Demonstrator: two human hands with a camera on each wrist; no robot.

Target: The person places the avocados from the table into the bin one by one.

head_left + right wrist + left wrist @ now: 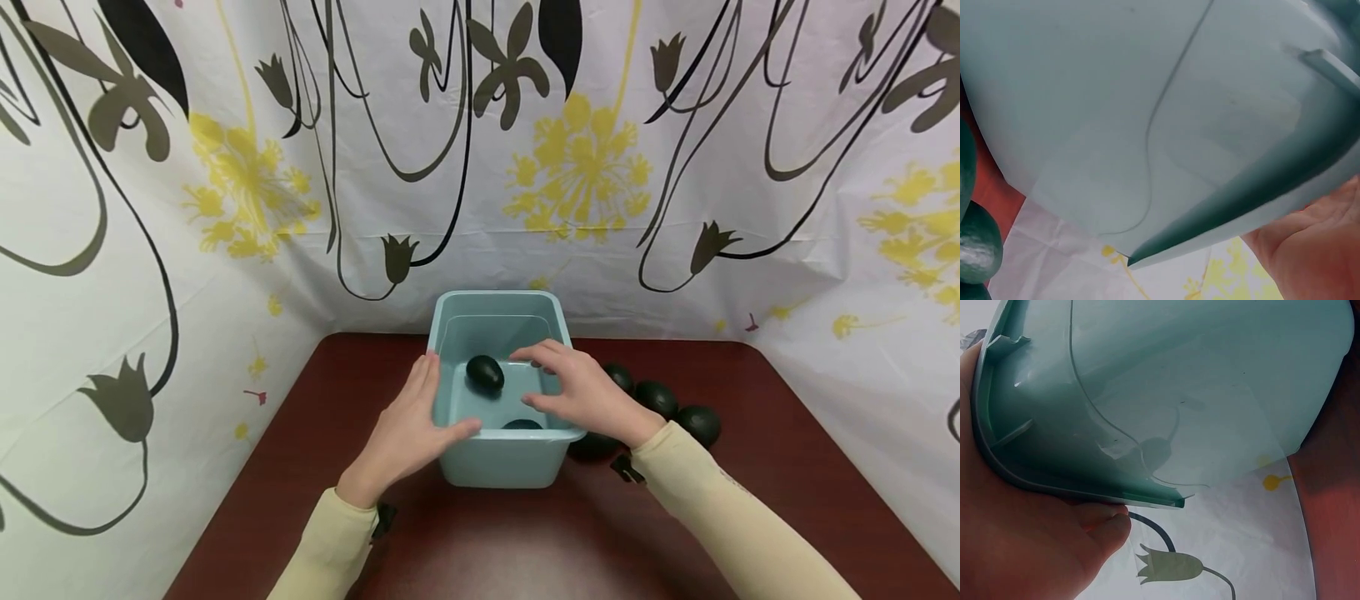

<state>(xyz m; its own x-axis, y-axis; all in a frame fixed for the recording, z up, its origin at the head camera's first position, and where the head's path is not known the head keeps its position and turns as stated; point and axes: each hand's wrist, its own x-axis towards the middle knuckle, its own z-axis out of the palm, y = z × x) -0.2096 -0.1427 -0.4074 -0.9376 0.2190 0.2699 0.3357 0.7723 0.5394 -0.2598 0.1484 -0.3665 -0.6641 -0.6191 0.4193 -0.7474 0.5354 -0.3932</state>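
A light blue plastic bin (498, 460) stands on the table; its outer wall (1166, 381) fills much of the left wrist view. Inside lies a dark green avocado (485, 375), and a second avocado (522, 424) shows only its top behind the near rim. My left hand (401, 425) rests along the left rim with straight fingers, its thumb at the near corner. Over the right rim reaches my right hand (581, 387), thumb and fingers spread apart above the bin's inside with nothing between them. In the right wrist view that hand (1316, 244) appears beyond the rim.
Several more avocados (699, 426) lie on the table just right of the bin, partly under my right forearm. The dark red-brown table (360, 392) ends at a white cloth (510, 208) with a flower print behind and on both sides.
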